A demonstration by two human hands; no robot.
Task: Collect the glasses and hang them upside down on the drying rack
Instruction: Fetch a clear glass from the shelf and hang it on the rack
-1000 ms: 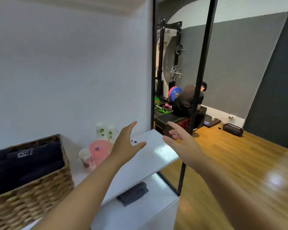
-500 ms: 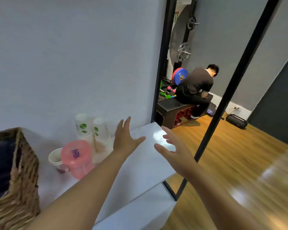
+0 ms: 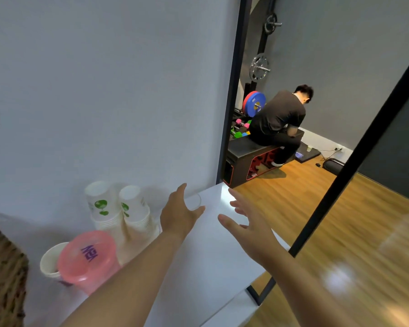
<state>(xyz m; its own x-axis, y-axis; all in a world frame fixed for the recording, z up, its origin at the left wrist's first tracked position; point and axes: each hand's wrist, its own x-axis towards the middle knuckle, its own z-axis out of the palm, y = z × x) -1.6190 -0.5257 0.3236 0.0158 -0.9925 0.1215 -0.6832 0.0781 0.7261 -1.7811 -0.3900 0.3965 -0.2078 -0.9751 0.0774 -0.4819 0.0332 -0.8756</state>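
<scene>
From the head camera, both bare arms reach forward over a white shelf (image 3: 213,260) set against a pale wall. The left hand (image 3: 178,214) hovers with its fingers spread wide and empty, thumb out toward 3 o'clock. Just past its fingertips, at about 1 o'clock from the palm, stands a clear glass (image 3: 194,201), faint and hard to make out against the white surface; whether the hand touches it cannot be told. The right hand (image 3: 248,224) is at 3 o'clock from the left, apart from it, also open wide with nothing in it, palm turned inward. At 9 o'clock from the left hand are two stacks of white paper cups (image 3: 118,208) with green prints, mouths down, close to the wall. At 7 o'clock from them sits a pink plastic container (image 3: 87,260) with purple lettering on its lid, and a single paper cup (image 3: 49,261) touches its left side. A wicker basket (image 3: 3,274) shows at the left edge. At 1 o'clock, beyond a black frame (image 3: 230,90), a person in dark clothes sits on a black box (image 3: 243,156) on the wooden floor (image 3: 340,232).
</scene>
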